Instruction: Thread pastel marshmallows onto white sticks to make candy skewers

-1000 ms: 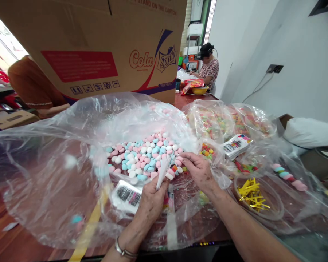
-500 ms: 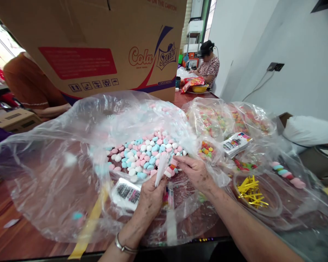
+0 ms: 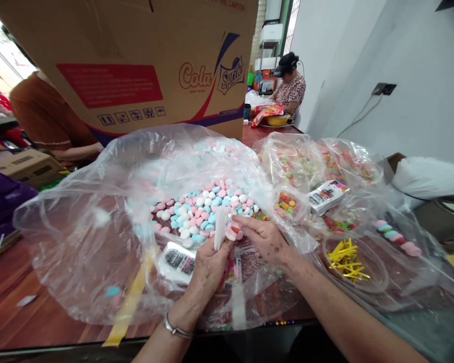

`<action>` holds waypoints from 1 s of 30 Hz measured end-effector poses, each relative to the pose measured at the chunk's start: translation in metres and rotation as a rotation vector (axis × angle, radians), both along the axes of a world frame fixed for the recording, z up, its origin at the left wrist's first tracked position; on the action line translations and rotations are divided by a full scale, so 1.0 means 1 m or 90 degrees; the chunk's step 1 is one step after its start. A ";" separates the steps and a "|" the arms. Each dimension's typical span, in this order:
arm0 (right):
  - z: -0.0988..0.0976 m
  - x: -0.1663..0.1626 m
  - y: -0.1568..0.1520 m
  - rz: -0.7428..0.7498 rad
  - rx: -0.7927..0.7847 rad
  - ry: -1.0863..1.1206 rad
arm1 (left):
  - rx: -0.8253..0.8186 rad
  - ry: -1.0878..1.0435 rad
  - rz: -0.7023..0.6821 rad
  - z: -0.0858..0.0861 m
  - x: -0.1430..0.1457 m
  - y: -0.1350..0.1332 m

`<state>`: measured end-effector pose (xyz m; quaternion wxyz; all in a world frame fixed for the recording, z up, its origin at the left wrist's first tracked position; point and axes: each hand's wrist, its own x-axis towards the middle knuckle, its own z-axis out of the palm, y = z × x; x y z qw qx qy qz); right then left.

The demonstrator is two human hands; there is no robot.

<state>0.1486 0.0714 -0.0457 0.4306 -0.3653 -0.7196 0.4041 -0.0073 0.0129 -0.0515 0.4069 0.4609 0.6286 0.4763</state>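
Note:
My left hand [image 3: 209,266] is closed around a narrow clear plastic sleeve [image 3: 220,227] that stands upright. My right hand [image 3: 262,237] pinches a pale candy [image 3: 231,234] right beside the sleeve's mouth. Both hands are over a big open clear bag [image 3: 98,242] that holds a heap of pink, blue and white candies [image 3: 202,209]. A printed label card [image 3: 178,260] lies under the plastic just left of my left hand.
A large cardboard carton [image 3: 136,60] stands behind the bag. To the right are bags of coloured candies [image 3: 306,166], a stack of label cards [image 3: 325,194], a clear bowl of yellow twist ties [image 3: 348,258] and a filled candy sleeve [image 3: 397,241]. Another person [image 3: 289,88] sits at the far end.
My right hand has come in from the candy heap towards the sleeve with a candy pinched. The left hand holds the sleeve more upright.

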 end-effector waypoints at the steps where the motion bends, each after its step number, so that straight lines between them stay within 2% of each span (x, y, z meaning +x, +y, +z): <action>1: 0.006 0.007 0.002 -0.029 0.015 -0.016 | -0.006 -0.008 0.002 0.002 0.001 -0.001; 3: 0.020 0.024 0.005 -0.113 0.041 -0.052 | -0.020 -0.023 0.003 0.005 0.002 -0.002; 5: 0.032 0.045 0.007 -0.155 0.057 -0.147 | -0.041 -0.039 0.001 0.008 0.003 -0.004; 7: 0.036 0.062 0.006 -0.107 0.089 -0.328 | -0.057 -0.054 -0.003 0.008 0.002 -0.005; 10: 0.025 0.076 -0.005 -0.054 0.144 -0.534 | -0.056 -0.063 -0.010 0.006 0.000 -0.005; 13: 0.006 0.078 -0.017 -0.077 0.161 -0.579 | -0.053 -0.053 -0.010 0.005 -0.001 -0.005; 16: -0.002 0.074 -0.024 -0.081 0.168 -0.645 | -0.045 -0.048 -0.010 0.007 -0.001 -0.006; 20: 0.011 0.067 -0.029 -0.034 0.147 -0.715 | -0.044 -0.066 -0.007 0.012 0.002 -0.007; 25: 0.031 0.059 -0.030 0.016 0.043 -0.856 | -0.056 -0.057 -0.012 0.014 0.002 -0.007; 30: 0.031 0.055 -0.032 0.032 0.029 -0.890 | -0.051 -0.047 -0.018 0.011 0.001 -0.006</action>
